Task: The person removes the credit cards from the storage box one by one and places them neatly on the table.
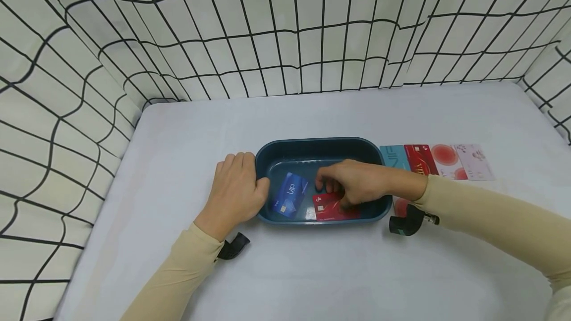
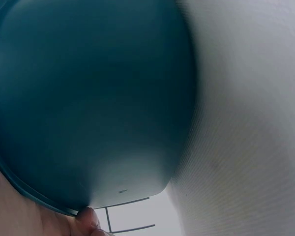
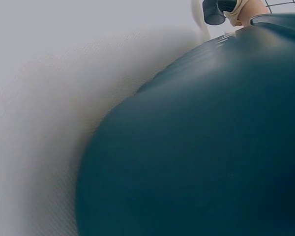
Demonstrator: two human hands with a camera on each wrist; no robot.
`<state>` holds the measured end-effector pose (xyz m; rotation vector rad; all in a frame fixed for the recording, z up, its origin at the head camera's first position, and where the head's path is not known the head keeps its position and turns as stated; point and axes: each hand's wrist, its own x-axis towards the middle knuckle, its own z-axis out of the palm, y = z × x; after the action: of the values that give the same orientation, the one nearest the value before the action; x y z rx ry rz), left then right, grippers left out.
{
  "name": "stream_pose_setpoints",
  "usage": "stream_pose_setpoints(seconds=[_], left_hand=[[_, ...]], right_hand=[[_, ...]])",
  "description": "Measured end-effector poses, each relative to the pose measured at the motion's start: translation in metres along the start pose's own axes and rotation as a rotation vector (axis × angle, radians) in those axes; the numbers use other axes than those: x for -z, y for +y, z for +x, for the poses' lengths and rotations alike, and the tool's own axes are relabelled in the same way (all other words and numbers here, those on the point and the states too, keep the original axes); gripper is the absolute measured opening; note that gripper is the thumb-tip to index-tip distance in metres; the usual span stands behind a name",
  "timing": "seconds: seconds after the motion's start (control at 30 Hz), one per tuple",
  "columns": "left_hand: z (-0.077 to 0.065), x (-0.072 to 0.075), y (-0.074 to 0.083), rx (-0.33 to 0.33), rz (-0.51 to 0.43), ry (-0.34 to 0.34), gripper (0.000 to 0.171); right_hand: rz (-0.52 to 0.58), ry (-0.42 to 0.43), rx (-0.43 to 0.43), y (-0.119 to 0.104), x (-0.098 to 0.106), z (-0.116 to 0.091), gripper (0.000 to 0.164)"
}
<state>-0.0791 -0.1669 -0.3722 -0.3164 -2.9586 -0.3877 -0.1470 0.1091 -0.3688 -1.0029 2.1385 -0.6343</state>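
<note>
A dark blue-green tray (image 1: 318, 145) stands on the white table. My left hand (image 1: 236, 194) grips its left end, with fingertips at the rim in the left wrist view. Inside, a blue VIP card (image 1: 290, 194) lies tilted on the left part of the floor. My right hand (image 1: 357, 180) reaches in over the right end, its fingers bent down and its thumb at a red card (image 1: 327, 208) near the front wall. That hand covers part of the red card. The right wrist view shows mostly the tray's outer wall (image 3: 201, 147), not the fingers.
To the tray's right lie a teal VIP card (image 1: 394, 157), a red VIP card (image 1: 421, 160), a white card with red circles (image 1: 447, 157) and a pale pink card (image 1: 474, 162) in a row. Another card (image 1: 400, 208) shows partly below the right wrist. Black wire grid (image 1: 299, 31) encloses the table.
</note>
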Motion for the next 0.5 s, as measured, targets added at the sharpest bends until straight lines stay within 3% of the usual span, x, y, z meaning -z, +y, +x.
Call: stream_pose_setpoints(seconds=[0.13, 0.37, 0.5], left_hand=[[-0.0004, 0.0001, 0.0001, 0.006, -0.001, -0.003, 0.018], [-0.0007, -0.0011, -0.0002, -0.003, -0.003, 0.011, 0.017], [-0.0003, -0.0009, -0.0005, -0.006, 0.004, 0.014, 0.017]], right_hand=[[-0.002, 0.01, 0.007, 0.0001, -0.0001, -0.0005, 0.044], [-0.075, 0.094, -0.016, -0.0019, -0.0029, -0.0044, 0.063], [-0.104, 0.108, -0.009, -0.0038, -0.0046, -0.0048, 0.064]])
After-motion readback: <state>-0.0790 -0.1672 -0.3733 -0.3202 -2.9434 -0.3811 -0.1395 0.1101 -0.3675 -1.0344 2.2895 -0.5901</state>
